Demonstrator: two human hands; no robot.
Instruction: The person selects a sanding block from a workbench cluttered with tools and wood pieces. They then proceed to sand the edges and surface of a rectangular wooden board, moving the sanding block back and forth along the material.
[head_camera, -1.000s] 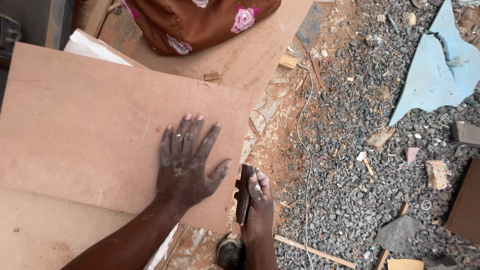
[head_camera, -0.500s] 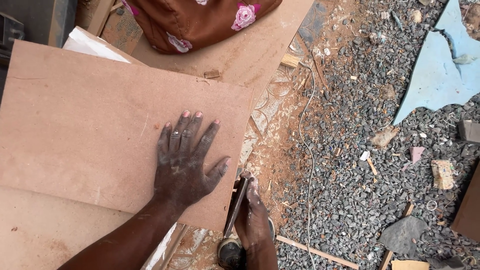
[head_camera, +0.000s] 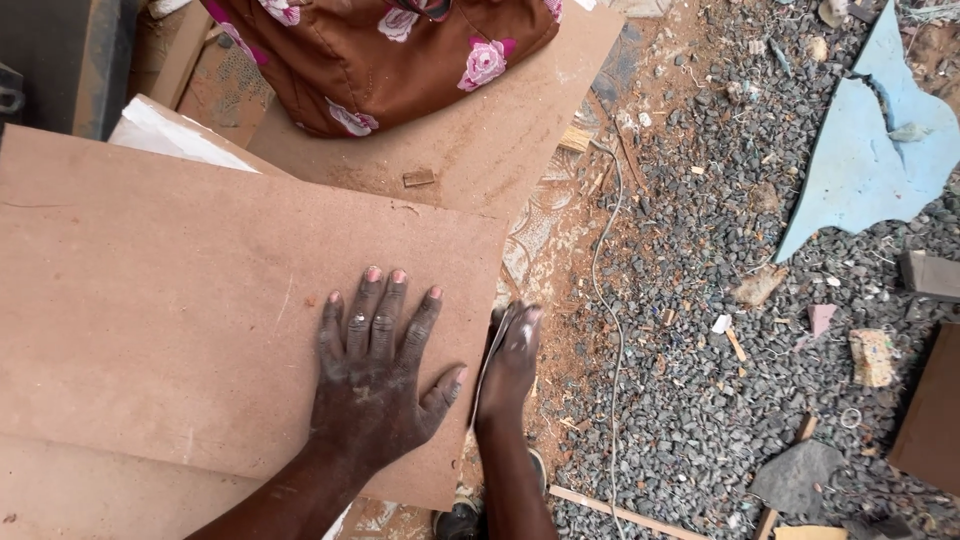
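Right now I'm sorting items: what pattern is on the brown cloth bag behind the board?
Pink and white flowers on the brown cloth bag, head view.

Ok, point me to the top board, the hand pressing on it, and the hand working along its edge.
top board (head_camera: 200, 300): head view, bare face left of the hand.
left hand (head_camera: 375, 385): head view, back of the hand, flat on the board.
right hand (head_camera: 510, 365): head view, back of the hand at the board's right edge.

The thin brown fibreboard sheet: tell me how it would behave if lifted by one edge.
The thin brown fibreboard sheet looks wide and thin, so it would probably flex. Its dusty face may feel slippery. The left hand lies flat on it.
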